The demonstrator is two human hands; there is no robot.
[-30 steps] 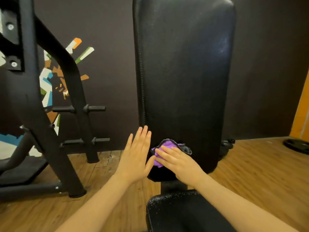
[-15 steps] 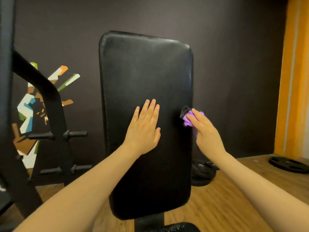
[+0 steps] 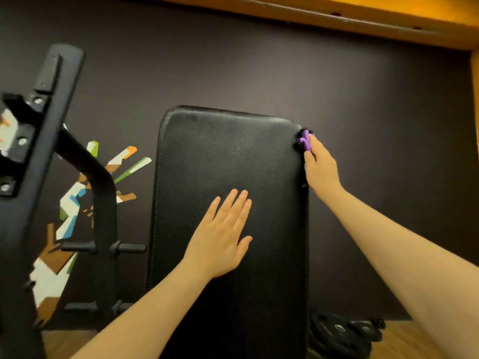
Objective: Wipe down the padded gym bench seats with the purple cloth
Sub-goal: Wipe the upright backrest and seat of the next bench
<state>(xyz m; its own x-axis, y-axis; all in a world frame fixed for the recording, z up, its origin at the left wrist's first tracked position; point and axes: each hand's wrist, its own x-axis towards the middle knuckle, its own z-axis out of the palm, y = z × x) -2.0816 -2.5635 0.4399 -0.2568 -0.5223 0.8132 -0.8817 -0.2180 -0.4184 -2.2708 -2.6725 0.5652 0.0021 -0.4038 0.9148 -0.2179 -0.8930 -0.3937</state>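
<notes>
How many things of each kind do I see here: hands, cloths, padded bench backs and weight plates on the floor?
Hands: 2, left hand flat on the pad, right hand holding the cloth
Purple cloth: 1
Padded bench back: 1
Weight plates: at least 2, partly hidden
Total: at least 6

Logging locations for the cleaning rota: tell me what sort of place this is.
Most likely a gym: an upright padded bench back, weight plates on the wood floor, and a black steel rack with storage pegs.
</notes>
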